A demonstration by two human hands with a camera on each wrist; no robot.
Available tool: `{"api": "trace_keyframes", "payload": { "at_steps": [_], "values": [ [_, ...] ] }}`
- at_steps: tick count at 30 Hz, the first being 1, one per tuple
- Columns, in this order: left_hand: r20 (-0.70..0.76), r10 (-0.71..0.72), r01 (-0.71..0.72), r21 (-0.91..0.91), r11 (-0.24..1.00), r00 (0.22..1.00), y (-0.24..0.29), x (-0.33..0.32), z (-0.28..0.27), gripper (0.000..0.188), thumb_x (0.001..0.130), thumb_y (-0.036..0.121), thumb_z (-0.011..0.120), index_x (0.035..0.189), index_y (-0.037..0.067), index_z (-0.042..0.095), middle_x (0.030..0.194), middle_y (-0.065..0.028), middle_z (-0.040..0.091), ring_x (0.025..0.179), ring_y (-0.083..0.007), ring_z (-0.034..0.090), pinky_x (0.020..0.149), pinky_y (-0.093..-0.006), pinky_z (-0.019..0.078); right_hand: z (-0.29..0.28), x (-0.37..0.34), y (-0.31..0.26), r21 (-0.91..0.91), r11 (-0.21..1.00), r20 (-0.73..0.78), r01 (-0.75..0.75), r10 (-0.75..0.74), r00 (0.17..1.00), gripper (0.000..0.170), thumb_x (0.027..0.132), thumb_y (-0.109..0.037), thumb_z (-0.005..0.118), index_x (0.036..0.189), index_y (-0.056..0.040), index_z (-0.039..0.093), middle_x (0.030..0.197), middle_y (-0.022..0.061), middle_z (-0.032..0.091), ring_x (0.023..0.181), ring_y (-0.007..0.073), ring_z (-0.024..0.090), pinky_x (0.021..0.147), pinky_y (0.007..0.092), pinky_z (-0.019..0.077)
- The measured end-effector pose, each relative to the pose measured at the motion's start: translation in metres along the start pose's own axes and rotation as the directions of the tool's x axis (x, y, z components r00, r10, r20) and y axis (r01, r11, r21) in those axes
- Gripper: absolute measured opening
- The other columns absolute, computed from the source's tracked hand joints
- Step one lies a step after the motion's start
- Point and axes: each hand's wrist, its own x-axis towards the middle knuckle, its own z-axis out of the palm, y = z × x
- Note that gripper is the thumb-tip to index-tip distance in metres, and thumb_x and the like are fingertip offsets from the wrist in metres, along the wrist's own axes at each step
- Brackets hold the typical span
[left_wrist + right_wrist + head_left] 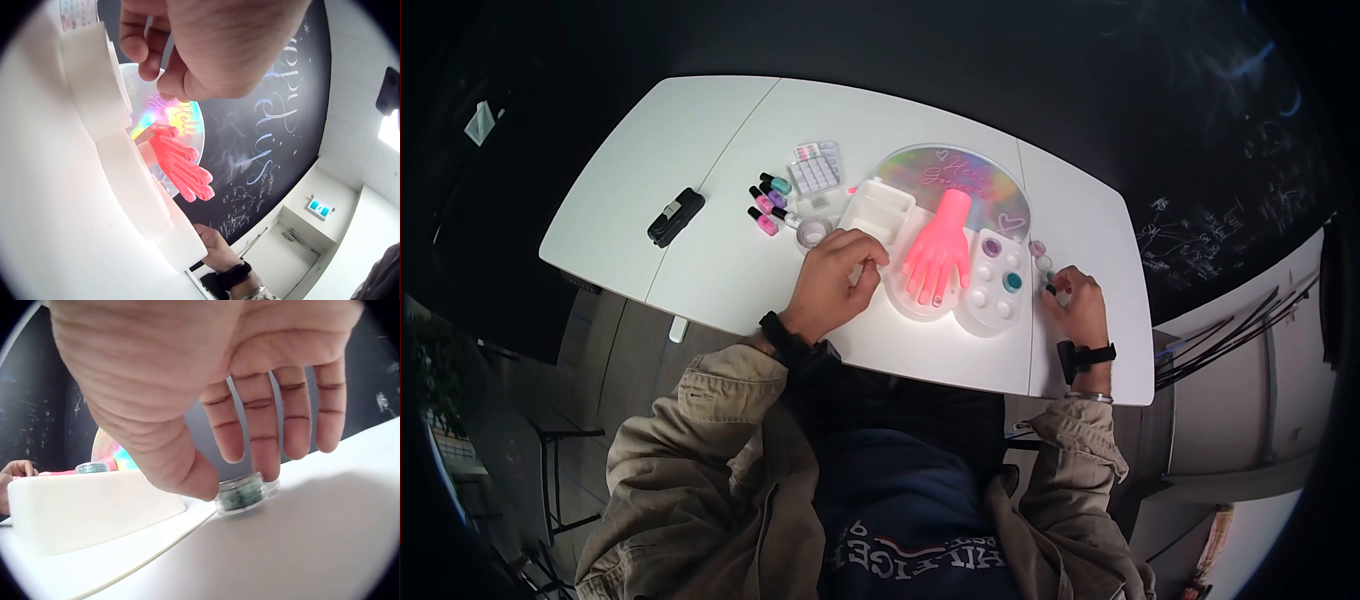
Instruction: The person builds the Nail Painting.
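My right hand (1080, 305) is at the right of the white table, thumb and fingers pinching a small clear jar of green glitter (240, 495) low over the tabletop. My left hand (837, 280) hovers at the near edge of a white compartment tray (868, 228), fingers loosely curled, thumb near the forefinger; nothing shows between them. Between the hands a pink model hand (940, 240) lies on a white base, fingers toward me, a small light spot on one fingertip. Beside it a white cup holder (992, 322) carries a purple jar (992, 247) and a teal jar (1013, 282).
Several nail polish bottles (763, 223) lie at the left, near a clear box of small compartments (813, 177) and a round clear container (812, 232). A black case (676, 217) is farther left. Behind the model hand is an iridescent panel (995, 185). Small jars (1037, 248) stand at the right.
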Motion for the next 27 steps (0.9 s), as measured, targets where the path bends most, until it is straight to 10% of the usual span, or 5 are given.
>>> {"api": "trace_keyframes", "payload": {
  "at_steps": [27],
  "values": [
    [-0.006,0.019,-0.019,-0.011,1.0,1.0,0.0,0.001,-0.001,0.014,0.091,-0.004,0.067,0.098,0.005,0.073,0.104,-0.0043,0.078,0.087,-0.0212,0.071,0.069,-0.0325,0.0536,-0.002,0.015,-0.117,0.104,0.945,-0.114,0.311,-0.299,0.947,0.015,0.088,-0.008,0.086,0.099,-0.0031,0.077,0.103,0.0118,0.08,0.099,0.0373,0.073,0.106,0.0539,0.0567]
  ]
}}
